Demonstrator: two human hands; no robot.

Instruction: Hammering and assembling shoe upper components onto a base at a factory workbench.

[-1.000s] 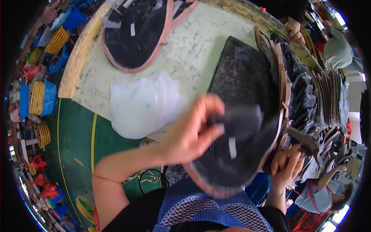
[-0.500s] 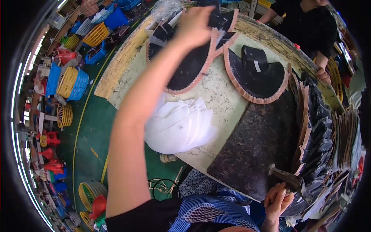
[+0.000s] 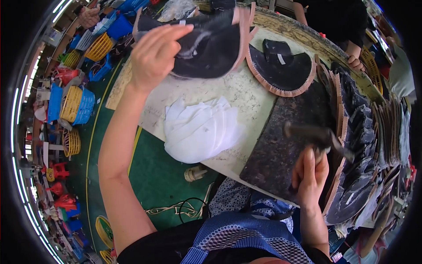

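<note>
Across the table, my left hand [image 3: 154, 57] is at the left part of a black curved leather-like piece [image 3: 209, 57] with a pale pinkish edging. Its index finger reaches over the piece and the other fingers bend in; the piece is blurred and looks gripped, its held edge hidden by the hand. On the right, my right hand [image 3: 311, 174] is closed round a hammer [image 3: 314, 133], whose blurred metal head is above a dark mottled board [image 3: 281, 154]. A similar black piece [image 3: 283, 72] with notched edging lies beyond that board. Nearer me is a stack of white curved sheets [image 3: 200, 132].
Overlapping black edged pieces [image 3: 358, 136] line the table's right side. Behind the table stands another person, a hand [image 3: 355, 63] at its rim. Yellow and blue baskets [image 3: 72, 103] stand along the left. A cable [image 3: 191, 211] lies on the green floor.
My left hand has drawn back from the far pieces toward me and left, and the black piece by it has shifted. My right hand has raised the hammer. The view has tilted slightly.
</note>
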